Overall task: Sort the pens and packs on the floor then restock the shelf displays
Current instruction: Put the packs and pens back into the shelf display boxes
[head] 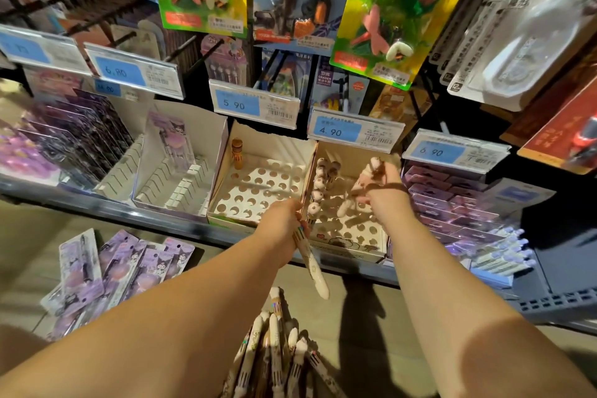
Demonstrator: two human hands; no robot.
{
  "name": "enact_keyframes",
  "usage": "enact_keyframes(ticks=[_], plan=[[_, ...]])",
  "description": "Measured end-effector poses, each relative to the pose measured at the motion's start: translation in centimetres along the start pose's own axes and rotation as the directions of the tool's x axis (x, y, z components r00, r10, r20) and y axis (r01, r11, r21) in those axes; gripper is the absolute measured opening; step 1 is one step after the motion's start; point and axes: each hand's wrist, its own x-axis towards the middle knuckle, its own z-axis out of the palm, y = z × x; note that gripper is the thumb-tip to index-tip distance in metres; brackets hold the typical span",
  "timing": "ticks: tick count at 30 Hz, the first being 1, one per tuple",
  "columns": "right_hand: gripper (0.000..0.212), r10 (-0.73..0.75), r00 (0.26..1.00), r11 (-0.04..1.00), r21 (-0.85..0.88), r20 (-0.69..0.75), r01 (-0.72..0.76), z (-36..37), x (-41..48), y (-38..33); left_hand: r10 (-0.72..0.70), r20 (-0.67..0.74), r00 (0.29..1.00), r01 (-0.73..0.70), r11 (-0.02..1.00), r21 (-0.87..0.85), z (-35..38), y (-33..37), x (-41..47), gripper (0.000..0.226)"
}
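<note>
2 display boxes: left box (pixel 258 184) and right box (pixel 350 233) stand side by side, touching, on the shelf (pixel 155 215); both have perforated white inserts.
left hand (pixel 282 220): fingers curled round a white pen (pixel 310 257), gripped near its top end at the front corner where the 2 boxes meet; the barrel slants down past the shelf edge toward the camera.
right hand (pixel 386 191): raised over the right box, fingers closed on a pink-and-white pen (pixel 361 186); motion blur hides the exact grip. Dark band round the wrist.
left box contents: 1 brown-capped pen (pixel 237 153) upright in the back-left corner; remaining holes show bare.
right box contents: row of round-topped pens (pixel 318 186) along the left wall.
floor, centre: pile of white pens (pixel 277 352) below the forearms.
floor, left: purple packs (pixel 113 271) lying fanned and overlapping.
shelf, left: slotted tray (pixel 181 184) with 1 purple pack (pixel 172 139) standing in it.
shelf, right: stacked purple packs (pixel 452 203) just beside the right box.
price tags: 5.90 tag (pixel 237 103) above the left box, 4.90 tag (pixel 336 131) above the right box.
</note>
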Motion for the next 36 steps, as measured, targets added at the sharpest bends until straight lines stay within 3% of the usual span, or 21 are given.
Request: enact_keyframes(ticks=[5, 10, 15, 18, 23, 26, 28, 29, 31, 32, 33, 36], plan=[[0.037, -0.109, 0.990, 0.949, -0.304, -0.085, 0.079, 1.5, 0.1, 0.5, 0.035, -0.013, 0.999, -0.034, 0.998, 0.054, -0.4, -0.1, 0.7, 0.029], [0.066, -0.074, 0.997, 0.997, -0.029, -0.013, 0.074, 2.9, 0.5, 0.6, 0.038, 0.023, 0.999, -0.040, 0.994, 0.104, -1.0, -0.1, 1.3, 0.027], [0.044, -0.108, 0.994, 0.946, -0.309, -0.018, 0.097, 3.1, 1.2, 1.5, 0.048, 0.074, 0.996, -0.048, 0.999, 0.009, -1.5, 0.0, 1.8, 0.014], [0.038, -0.222, 0.973, 0.920, -0.319, 0.059, 0.229, 3.6, 1.7, 2.2, 0.071, 0.109, 0.991, -0.071, 0.997, 0.000, -1.6, 0.1, 1.6, 0.016], [0.041, -0.215, 0.975, 0.903, -0.369, 0.056, 0.221, 3.6, 2.1, 2.9, 0.095, 0.149, 0.984, -0.092, 0.995, -0.027, -1.7, 0.2, 1.7, 0.018], [0.011, -0.174, 0.985, 0.948, -0.269, 0.014, 0.172, 4.3, 2.3, 2.5, 0.115, 0.154, 0.981, -0.113, 0.993, -0.021, -1.9, 0.2, 2.0, 0.019], [0.018, -0.085, 0.996, 0.955, -0.284, -0.005, 0.080, 4.5, 2.4, 2.0, 0.120, 0.150, 0.981, -0.123, 0.992, 0.009, -2.1, 0.1, 2.2, 0.019], [0.022, -0.048, 0.999, 0.924, -0.378, 0.025, 0.054, 4.5, 2.3, 1.7, 0.122, 0.145, 0.982, -0.127, 0.992, 0.028, -2.1, 0.1, 2.2, 0.019], [0.033, -0.074, 0.987, 0.797, -0.587, 0.142, 0.144, 4.3, 2.2, 2.2, 0.128, 0.132, 0.983, -0.136, 0.989, 0.055, -2.2, -0.1, 2.4, 0.020], [0.037, -0.127, 0.981, 0.775, -0.603, 0.144, 0.188, 4.2, 2.2, 2.4, 0.133, 0.128, 0.983, -0.141, 0.988, 0.060, -2.2, -0.1, 2.4, 0.021], [0.037, -0.155, 0.980, 0.802, -0.564, 0.124, 0.198, 4.1, 2.0, 2.4, 0.139, 0.124, 0.983, -0.147, 0.987, 0.059, -2.2, -0.1, 2.4, 0.022], [0.014, -0.125, 0.991, 0.975, -0.178, 0.043, 0.130, 3.6, 0.8, 1.9, 0.154, 0.118, 0.981, -0.158, 0.987, 0.024, -2.2, 0.2, 2.5, 0.022]])
